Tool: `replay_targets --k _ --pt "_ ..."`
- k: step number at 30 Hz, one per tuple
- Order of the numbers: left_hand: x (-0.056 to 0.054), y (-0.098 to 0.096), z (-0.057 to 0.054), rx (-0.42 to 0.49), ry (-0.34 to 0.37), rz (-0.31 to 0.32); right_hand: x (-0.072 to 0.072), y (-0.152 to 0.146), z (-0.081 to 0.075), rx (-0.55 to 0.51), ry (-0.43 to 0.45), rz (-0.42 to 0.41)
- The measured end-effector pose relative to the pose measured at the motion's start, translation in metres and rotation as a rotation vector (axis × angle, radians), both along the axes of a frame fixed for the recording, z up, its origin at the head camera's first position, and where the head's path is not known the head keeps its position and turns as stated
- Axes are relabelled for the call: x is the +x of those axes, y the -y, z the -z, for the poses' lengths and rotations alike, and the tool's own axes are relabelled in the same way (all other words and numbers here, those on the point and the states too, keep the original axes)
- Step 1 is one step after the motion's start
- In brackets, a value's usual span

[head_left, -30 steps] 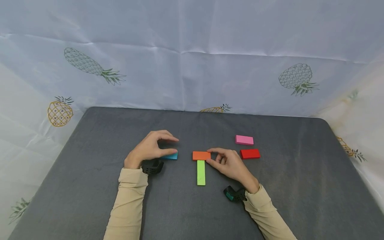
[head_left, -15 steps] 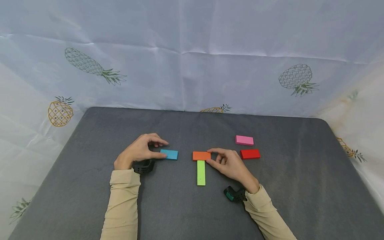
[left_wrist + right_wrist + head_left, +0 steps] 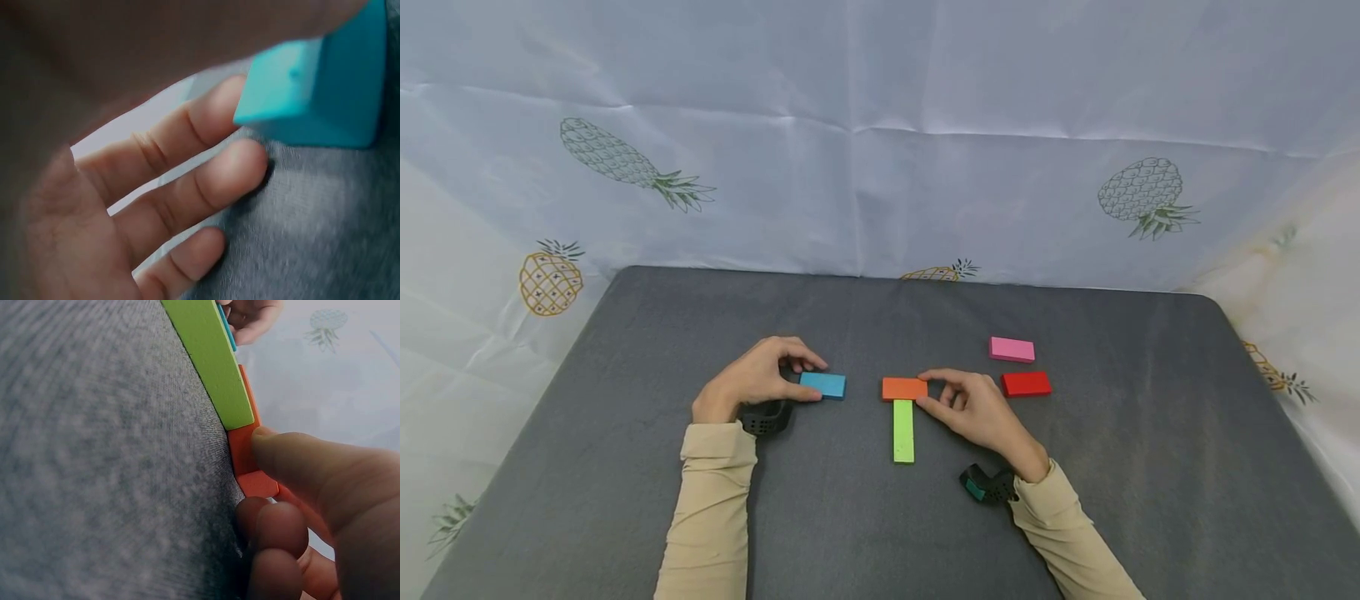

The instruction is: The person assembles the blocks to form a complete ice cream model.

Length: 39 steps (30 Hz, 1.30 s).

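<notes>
A blue block (image 3: 823,384) lies flat on the grey table, its left end between the thumb and index finger of my left hand (image 3: 760,377). In the left wrist view the blue block (image 3: 312,87) shows close up, while the other fingers (image 3: 231,175) stay loosely bent beside it. My right hand (image 3: 981,412) pinches the right end of an orange block (image 3: 902,388), thumb at the near side and index finger at the far side. A lime green block (image 3: 903,432) points toward me, its far end against the orange block's near side, making a T.
A pink block (image 3: 1011,349) and a red block (image 3: 1027,384) lie right of the right hand. The dark grey table (image 3: 1112,467) ends at the back against a white cloth (image 3: 887,167) with pineapple prints.
My left hand drew back left, uncovering the blue block, then came slightly right again to its left end. The right hand and all the blocks stayed put.
</notes>
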<state>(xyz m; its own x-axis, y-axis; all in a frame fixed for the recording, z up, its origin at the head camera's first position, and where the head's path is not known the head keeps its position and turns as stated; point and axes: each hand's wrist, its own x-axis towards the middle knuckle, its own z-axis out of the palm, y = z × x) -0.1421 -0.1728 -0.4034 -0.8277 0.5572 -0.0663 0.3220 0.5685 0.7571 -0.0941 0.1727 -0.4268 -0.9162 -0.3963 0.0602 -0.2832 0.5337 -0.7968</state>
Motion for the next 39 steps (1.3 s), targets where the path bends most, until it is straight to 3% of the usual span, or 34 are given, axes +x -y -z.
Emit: replay_targets --k 6,14,19,31,39 --pt "-0.001 -0.007 -0.003 -0.015 -0.049 -0.012 0.000 0.000 -0.001 0.007 0.001 0.006" --pt "-0.001 -0.010 -0.004 -0.058 -0.016 -0.013 -0.001 0.000 -0.001 0.010 -0.003 0.004" --pt "-0.001 -0.011 -0.004 -0.065 -0.031 -0.011 -0.001 0.000 -0.002 0.015 0.001 0.007" --pt "-0.002 -0.032 -0.005 -0.031 -0.166 -0.056 -0.001 0.000 -0.002 0.017 0.008 0.012" --pt "-0.002 -0.044 -0.003 -0.036 -0.199 -0.071 -0.001 0.000 0.000 0.016 0.013 0.013"
